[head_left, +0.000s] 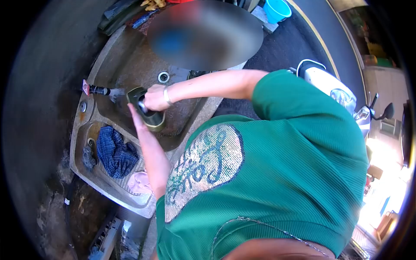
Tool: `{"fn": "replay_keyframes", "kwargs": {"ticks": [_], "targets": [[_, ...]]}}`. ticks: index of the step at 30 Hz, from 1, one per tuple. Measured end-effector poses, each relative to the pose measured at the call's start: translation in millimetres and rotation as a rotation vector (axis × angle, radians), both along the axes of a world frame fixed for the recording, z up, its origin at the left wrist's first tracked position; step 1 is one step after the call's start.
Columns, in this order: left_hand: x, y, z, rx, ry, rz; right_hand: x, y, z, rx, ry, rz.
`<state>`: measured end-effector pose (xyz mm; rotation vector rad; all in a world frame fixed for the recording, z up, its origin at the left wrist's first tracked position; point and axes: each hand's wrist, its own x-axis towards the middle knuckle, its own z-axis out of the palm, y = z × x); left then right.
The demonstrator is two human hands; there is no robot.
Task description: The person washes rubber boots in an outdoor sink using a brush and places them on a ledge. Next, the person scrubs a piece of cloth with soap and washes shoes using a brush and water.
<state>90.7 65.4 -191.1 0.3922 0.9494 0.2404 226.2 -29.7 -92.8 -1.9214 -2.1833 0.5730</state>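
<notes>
A dark olive shoe [152, 120] with a paler sole edge is tilted over the large sink basin. My left hand [133, 113] supports it along its near side, with most of the fingers hidden behind it. My right hand [155, 99], with a band on the wrist, is closed at the shoe's opening. A small whitish thing shows at its fingers, too unclear to name. Water runs from the tap [102, 90] just beyond the shoe's far end.
A blue checked cloth [115, 151] and a pink cloth [141, 183] lie in the small ribbed basin. The large basin has a drain [163, 77]. A turquoise bucket [277, 11] and a white scooter [331, 86] stand beyond. A blurred patch covers the basin's far end.
</notes>
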Motion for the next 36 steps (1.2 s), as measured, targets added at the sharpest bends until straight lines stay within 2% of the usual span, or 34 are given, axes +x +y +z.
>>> {"fn": "replay_keyframes", "kwargs": {"ticks": [1,2,3,5,7,9,10,11,14,15,17,19,20,23,24,27,29,31,33,34,36], "targets": [[-3,2,16,0.032,-0.013,-0.018,1,-13,21,-0.054,0.035,0.083],[-17,19,-3,0.017,-0.128,-0.046,0,-22,20,0.048,0.053,0.122],[-14,12,4,0.016,-0.120,-0.054,-4,-20,10,0.048,0.061,0.114],[10,-4,14,0.138,0.048,0.014,0,-1,-18,0.135,-0.025,0.010],[13,-6,-3,0.081,0.058,0.038,0,19,-37,0.149,-0.037,-0.079],[-5,10,-12,0.101,0.086,-0.035,-6,-9,0,0.047,0.038,-0.081],[-11,17,-11,0.160,0.027,-0.018,-10,-22,9,0.075,0.129,-0.003],[-20,21,-2,0.078,-0.085,-0.051,-10,-26,3,0.194,0.091,0.088],[-5,13,-8,0.151,0.060,0.017,-5,1,-17,0.218,-0.070,0.102],[3,1,1,0.084,0.093,0.044,-4,15,-29,0.352,-0.150,0.048],[1,6,-24,0.158,-0.072,0.058,-3,18,-41,0.393,-0.236,0.120],[-7,12,-19,0.092,-0.161,-0.001,-7,-2,-33,0.419,-0.161,0.120],[-6,10,-4,0.084,-0.194,-0.048,-12,-8,-36,0.465,-0.165,0.058],[5,8,-11,0.151,-0.139,-0.003,-25,-7,-41,0.605,-0.212,-0.173],[8,4,-9,0.147,-0.124,0.014,-24,-4,-40,0.612,-0.212,-0.168],[21,-26,19,0.171,-0.048,0.071,-18,0,-40,0.308,-0.244,-0.178],[21,-23,3,0.111,-0.095,0.027,-17,0,-49,0.228,-0.240,-0.176],[16,-26,-6,0.106,-0.033,0.021,-14,-3,-49,0.198,-0.203,-0.213],[5,-14,-12,0.187,0.022,-0.022,-13,-21,-16,0.061,0.021,-0.153],[-2,-3,-11,0.113,-0.019,-0.046,-17,-33,-6,0.086,0.008,-0.113],[0,-6,2,0.134,-0.045,-0.028,-15,-37,-23,0.248,-0.043,-0.102]]}}
